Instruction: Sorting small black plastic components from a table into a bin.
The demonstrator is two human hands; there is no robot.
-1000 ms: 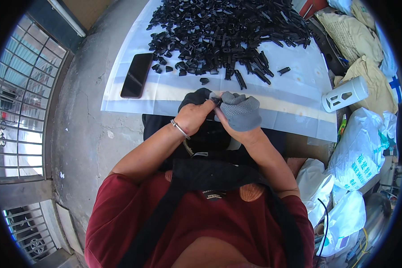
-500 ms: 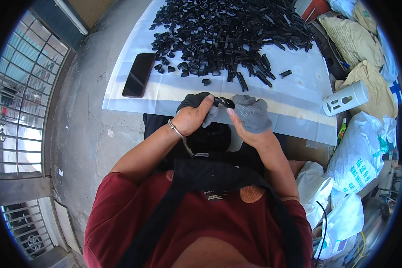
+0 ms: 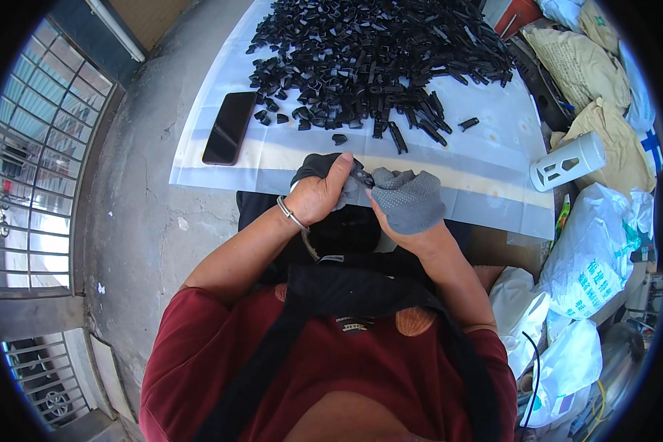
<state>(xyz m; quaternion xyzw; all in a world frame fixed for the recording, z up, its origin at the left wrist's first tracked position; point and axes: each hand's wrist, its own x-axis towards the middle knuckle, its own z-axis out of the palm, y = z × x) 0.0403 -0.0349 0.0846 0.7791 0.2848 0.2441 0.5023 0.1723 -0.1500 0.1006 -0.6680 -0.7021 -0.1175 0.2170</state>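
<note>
My left hand (image 3: 320, 184), in a dark glove with the thumb bare, is closed around a small black plastic part (image 3: 362, 177) at the table's near edge. My right hand (image 3: 407, 199), in a grey dotted glove, has its bare thumb and curled fingers against the same part from the other side. Most of the part is hidden by the fingers. Beyond my hands a large heap of small black plastic pieces (image 3: 376, 66) covers the far half of the table. Some are short and curved, others long and thin.
White sheeting covers the table (image 3: 272, 166). A dark phone (image 3: 229, 128) lies at its left. One loose black piece (image 3: 339, 138) and a long one (image 3: 469, 124) lie apart from the heap. A white slotted cylinder (image 3: 569, 161) rests at the right edge, near stuffed bags (image 3: 588, 250).
My right hand has drawn slightly left and its fingers have closed in. Less of the black part shows between my hands than before.
</note>
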